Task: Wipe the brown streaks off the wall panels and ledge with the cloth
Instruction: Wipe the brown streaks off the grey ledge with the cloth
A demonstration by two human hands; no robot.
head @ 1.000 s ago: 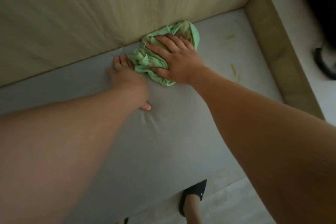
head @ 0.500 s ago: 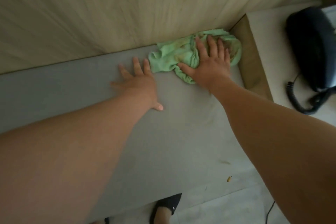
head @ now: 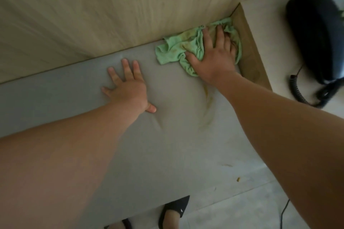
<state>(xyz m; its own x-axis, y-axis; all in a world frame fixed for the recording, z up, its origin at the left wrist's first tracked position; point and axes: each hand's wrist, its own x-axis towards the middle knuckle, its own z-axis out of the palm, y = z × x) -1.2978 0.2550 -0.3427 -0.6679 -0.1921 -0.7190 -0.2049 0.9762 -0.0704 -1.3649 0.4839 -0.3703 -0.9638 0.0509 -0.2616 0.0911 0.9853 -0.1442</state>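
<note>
A crumpled green cloth (head: 173,50), stained brown, lies on the grey padded panel (head: 167,145) in the corner where it meets the wood-grain wall panel (head: 111,11) and the brown side ledge (head: 249,50). My right hand (head: 214,57) presses flat on the cloth with fingers spread. My left hand (head: 128,85) rests flat on the grey panel to the cloth's left, holding nothing. Faint brown streaks (head: 208,102) curve across the grey panel below my right wrist, and a small brown mark (head: 228,165) sits lower down.
A black corded telephone (head: 316,35) sits on the pale top at the right, its coiled cord (head: 297,91) trailing down. My foot in a black shoe (head: 175,210) stands on the tiled floor below. A small crumb (head: 238,179) lies near the panel's lower edge.
My right hand has slid the cloth to the right along the wall into the corner by the brown ledge. My left hand has stayed flat on the grey panel.
</note>
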